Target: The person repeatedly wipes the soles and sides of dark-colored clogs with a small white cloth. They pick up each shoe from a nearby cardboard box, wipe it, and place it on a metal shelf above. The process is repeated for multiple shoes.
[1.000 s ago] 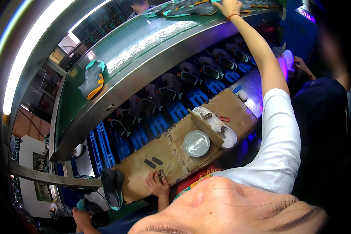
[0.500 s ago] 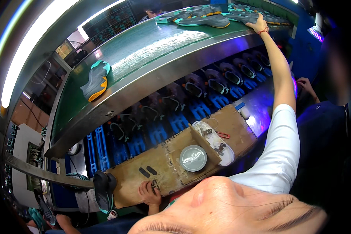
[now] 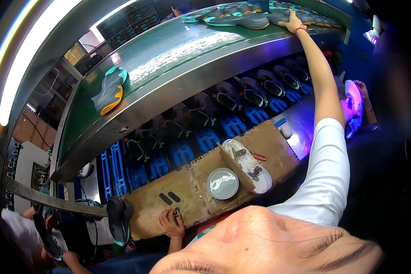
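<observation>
Green conveyor belt (image 3: 169,50) carries shoes; right hand (image 3: 293,23) touches one.

Your right hand (image 3: 293,23) lies flat on a grey and teal shoe (image 3: 242,19) on the green conveyor belt (image 3: 169,50). Your left hand (image 3: 171,223) rests on the cardboard-covered bench (image 3: 187,182) by a small dark tool (image 3: 177,213), near a round tin (image 3: 222,183).
</observation>
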